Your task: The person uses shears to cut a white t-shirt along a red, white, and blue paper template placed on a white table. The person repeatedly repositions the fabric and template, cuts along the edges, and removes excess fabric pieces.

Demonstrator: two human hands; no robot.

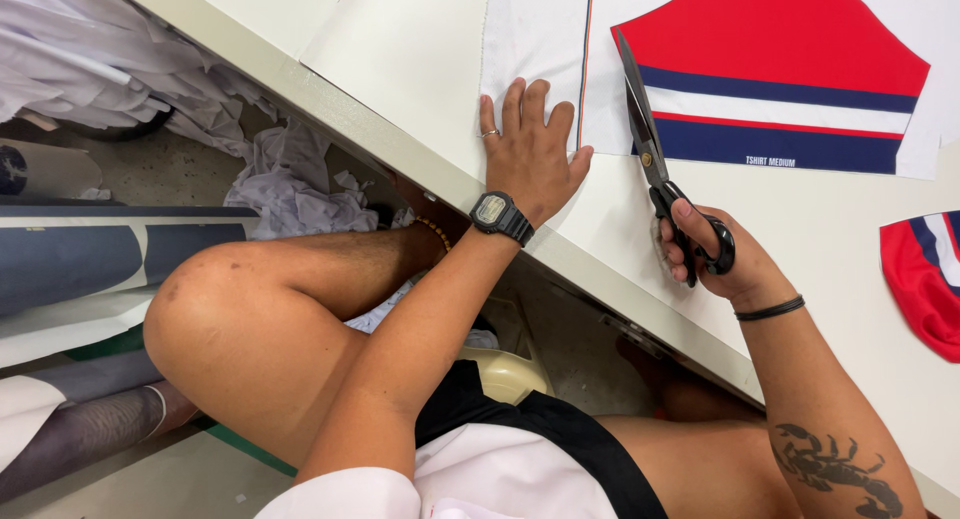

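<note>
My left hand [530, 149] lies flat, fingers spread, on white fabric [530, 39] at the table's near edge, beside a thin striped line printed on it. My right hand [715, 254] grips large black-handled scissors [645, 129], whose blades point away from me and lie closed along the left side of a printed panel [775, 39] in red, navy and white stripes. A black digital watch sits on my left wrist, and a black band circles my right wrist.
The pale table [840, 269] runs diagonally across the view. A cut red, navy and white piece [925, 279] lies at the right edge. White fabric scraps [290, 184] pile on the floor at left, with fabric rolls [70, 269] below. My bare knees are under the table edge.
</note>
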